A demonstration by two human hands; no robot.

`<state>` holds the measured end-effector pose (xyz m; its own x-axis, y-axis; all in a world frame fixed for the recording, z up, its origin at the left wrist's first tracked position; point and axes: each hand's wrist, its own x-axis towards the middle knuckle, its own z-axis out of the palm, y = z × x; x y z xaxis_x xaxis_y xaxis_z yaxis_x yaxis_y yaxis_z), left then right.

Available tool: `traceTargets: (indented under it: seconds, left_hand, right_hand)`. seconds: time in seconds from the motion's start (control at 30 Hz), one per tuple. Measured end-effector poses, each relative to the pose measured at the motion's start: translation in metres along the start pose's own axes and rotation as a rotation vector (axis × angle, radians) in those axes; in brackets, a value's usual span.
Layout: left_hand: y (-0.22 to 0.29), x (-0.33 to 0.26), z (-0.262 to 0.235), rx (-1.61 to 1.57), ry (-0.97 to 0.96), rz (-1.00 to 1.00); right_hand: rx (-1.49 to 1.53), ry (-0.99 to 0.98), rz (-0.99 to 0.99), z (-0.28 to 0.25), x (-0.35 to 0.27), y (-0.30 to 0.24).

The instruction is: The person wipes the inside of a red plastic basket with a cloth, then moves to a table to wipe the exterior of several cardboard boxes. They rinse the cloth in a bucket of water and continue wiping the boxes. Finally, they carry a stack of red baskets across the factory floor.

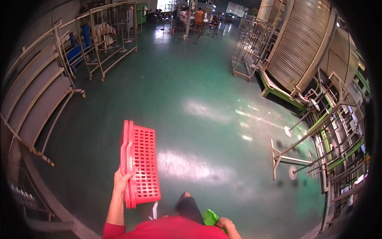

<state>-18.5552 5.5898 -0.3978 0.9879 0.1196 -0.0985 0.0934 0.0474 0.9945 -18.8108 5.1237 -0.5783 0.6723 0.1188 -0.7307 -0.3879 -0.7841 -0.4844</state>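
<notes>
My left hand (121,181) grips the rims of two nested pinkish-red plastic baskets (144,163), with the thumb over the edge. The baskets are turned on their side, so the slotted wall faces up. A white strip (155,210) shows just below their near end. Down by my right hip, my right hand (226,224) is closed on a bright green item (210,217), partly hidden by my body; its kind cannot be made out. My dark-clad leg and one foot (186,195) show between the hands.
Wheeled metal racks (113,44) and a tiered grey shelf cart (39,91) line the left. On the right are a large ribbed metal machine (298,44), a wheeled rack (250,51) and frames with rods and white discs (292,172). People (198,16) sit far ahead beyond the green floor (171,99).
</notes>
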Motion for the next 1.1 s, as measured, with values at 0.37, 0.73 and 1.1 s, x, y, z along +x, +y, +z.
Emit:
traceTargets:
  seconds: [0.37,0.73,1.1]
  left_hand:
    - [0.045,0.49,0.202,-0.018,0.449,-0.14]
    - [0.046,1.027,0.461,-0.207,0.264,-0.095]
    - [0.041,1.572,0.763,-0.341,0.275,-0.085]
  right_hand:
    - [-0.445,-0.275,0.336,-0.512,0.388,-0.141]
    - [-0.327,-0.12,0.617,-0.964,0.74,-0.217]
    - [-0.427,-0.042,0.382,-1.441,1.138,-0.232]
